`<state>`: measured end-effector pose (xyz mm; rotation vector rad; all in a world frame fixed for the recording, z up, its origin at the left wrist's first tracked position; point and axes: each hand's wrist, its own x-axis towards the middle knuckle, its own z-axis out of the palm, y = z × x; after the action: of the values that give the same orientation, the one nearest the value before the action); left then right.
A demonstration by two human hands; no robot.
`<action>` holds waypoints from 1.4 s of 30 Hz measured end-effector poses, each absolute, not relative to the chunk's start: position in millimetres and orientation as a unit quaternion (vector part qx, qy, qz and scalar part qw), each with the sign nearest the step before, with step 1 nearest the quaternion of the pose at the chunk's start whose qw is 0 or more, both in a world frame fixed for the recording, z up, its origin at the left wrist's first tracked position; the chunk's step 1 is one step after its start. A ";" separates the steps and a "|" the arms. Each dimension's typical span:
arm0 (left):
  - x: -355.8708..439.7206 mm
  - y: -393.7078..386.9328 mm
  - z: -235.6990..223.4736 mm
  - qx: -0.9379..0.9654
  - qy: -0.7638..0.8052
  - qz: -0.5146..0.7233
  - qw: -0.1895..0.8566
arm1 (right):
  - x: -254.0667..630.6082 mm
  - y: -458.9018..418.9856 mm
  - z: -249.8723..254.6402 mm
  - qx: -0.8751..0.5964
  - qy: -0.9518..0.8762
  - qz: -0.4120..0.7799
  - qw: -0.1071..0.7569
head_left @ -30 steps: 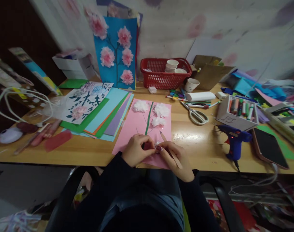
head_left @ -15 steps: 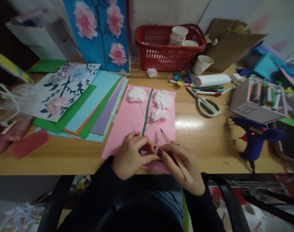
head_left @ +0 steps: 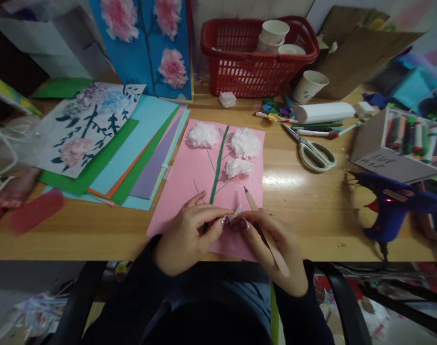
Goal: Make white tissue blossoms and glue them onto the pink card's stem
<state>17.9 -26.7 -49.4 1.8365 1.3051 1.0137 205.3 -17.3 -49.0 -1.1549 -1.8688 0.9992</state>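
Observation:
A small piece of white tissue paper (head_left: 235,211) is pinched between the fingertips of both hands, above a pink sheet (head_left: 175,191). My left hand (head_left: 191,230) grips it with thumb and forefinger. My right hand (head_left: 276,244) pinches its other side and also keeps a pale wooden stick (head_left: 252,199) with a dark pointed tip tucked across the fingers. On the sheet, a green stem (head_left: 217,172) runs upward with thin drawn branches. White tissue flowers (head_left: 244,143) sit at several branch ends. My hands cover the lower part of the sheet.
Coloured papers (head_left: 149,172) lie left, under a flower picture (head_left: 96,127). Scissors (head_left: 312,153), a blue glue gun (head_left: 387,206) with a red light and a marker box (head_left: 394,160) are at right. Behind stand a red basket (head_left: 254,72), a paper cup (head_left: 310,86) and a blue flower panel (head_left: 146,62).
The fingertips have drawn slightly apart, and more of the white tissue shows between them. My left hand has shifted a little left. The camera view has tilted slightly downward.

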 end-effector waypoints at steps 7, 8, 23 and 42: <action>20.0 -27.7 -49.1 0.712 0.496 0.376 0.325 | 202.7 -17.7 -51.7 -0.466 -0.726 0.349 0.366; 20.5 -27.7 -49.1 0.709 0.499 0.376 0.326 | 202.8 -17.4 -51.7 -0.464 -0.729 0.346 0.365; 22.5 -28.3 -44.6 0.562 0.574 0.407 0.435 | 207.0 -20.1 -51.7 -0.487 -0.707 0.360 0.364; 21.3 -31.6 -46.6 0.438 0.614 0.515 0.407 | 206.1 -22.5 -51.0 -0.505 -0.708 0.305 0.389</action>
<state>21.3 -31.6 -46.6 1.1044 1.5491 1.2991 206.1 -22.5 -51.0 -1.2853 -1.7995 0.7754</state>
